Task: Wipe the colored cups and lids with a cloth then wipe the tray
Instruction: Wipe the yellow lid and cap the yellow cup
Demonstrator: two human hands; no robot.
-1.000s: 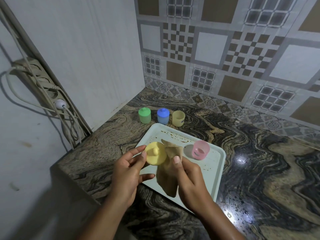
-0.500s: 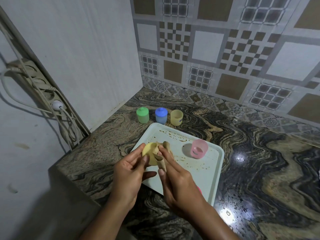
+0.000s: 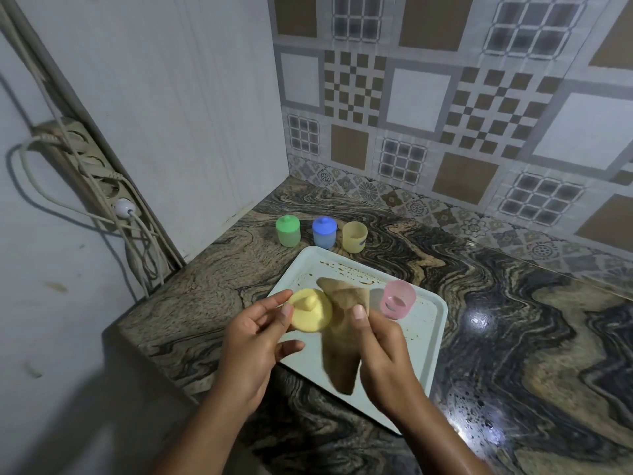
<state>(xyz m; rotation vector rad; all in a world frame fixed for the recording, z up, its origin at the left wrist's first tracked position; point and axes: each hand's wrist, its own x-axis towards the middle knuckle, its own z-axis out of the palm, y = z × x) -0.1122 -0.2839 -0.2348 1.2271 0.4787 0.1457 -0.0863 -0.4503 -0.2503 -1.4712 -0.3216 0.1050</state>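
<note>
My left hand (image 3: 251,341) pinches a round yellow lid (image 3: 310,311) by its edge, held above the near left part of the white tray (image 3: 424,351). My right hand (image 3: 383,351) grips a tan cloth (image 3: 342,337) that hangs down beside the lid, touching its right side. A pink cup (image 3: 397,299) without a lid stands on the tray. Behind the tray stand a green cup (image 3: 288,230) and a blue cup (image 3: 324,232), both lidded, and an open yellow cup (image 3: 355,236). Brown stains mark the tray's far part.
The tray lies on a marbled stone counter (image 3: 513,337) in a corner between a white wall and a tiled wall. A power strip (image 3: 99,173) with cables hangs on the left wall. The counter's front left edge is near my left wrist.
My right hand drew the cloth off the lid and back to the right, so the lid's knobbed top shows again. The cloth now hangs long below my hand.
</note>
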